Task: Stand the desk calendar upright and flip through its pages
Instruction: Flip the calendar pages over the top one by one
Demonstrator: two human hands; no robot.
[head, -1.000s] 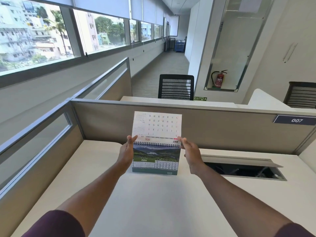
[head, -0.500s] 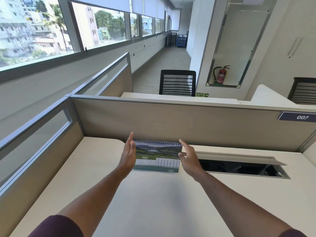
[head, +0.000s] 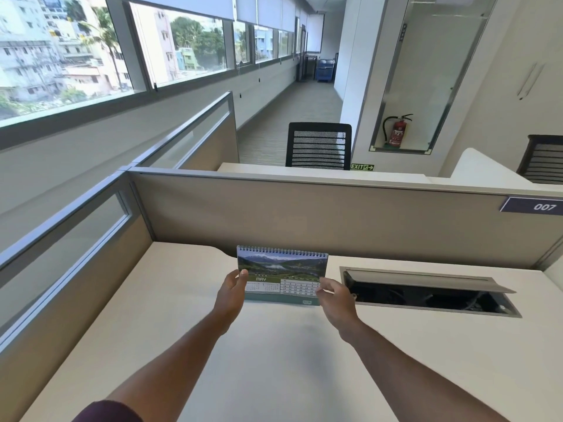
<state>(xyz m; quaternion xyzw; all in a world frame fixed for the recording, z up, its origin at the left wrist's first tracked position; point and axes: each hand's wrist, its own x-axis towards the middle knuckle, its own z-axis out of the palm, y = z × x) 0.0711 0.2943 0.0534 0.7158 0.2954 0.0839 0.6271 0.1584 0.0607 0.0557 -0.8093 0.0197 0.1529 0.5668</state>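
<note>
The desk calendar point(head: 281, 271) stands upright on the white desk point(head: 274, 360), spiral binding on top, showing the green MAY page with a mountain landscape photo. My left hand point(head: 232, 292) pinches the lower left edge of the front page between thumb and fingers. At the lower right edge, my right hand point(head: 333, 295) pinches the same page. The calendar's back side is hidden.
A tan partition wall point(head: 304, 217) runs right behind the calendar, with a side partition point(head: 76, 269) on the left. An open cable tray with a raised lid point(head: 426, 292) sits in the desk to the right. Chairs and an aisle lie beyond.
One second ago a page stood raised above the spiral; it has gone over the back. Both hands came down from the top corners to the lower edges of the MAY page.
</note>
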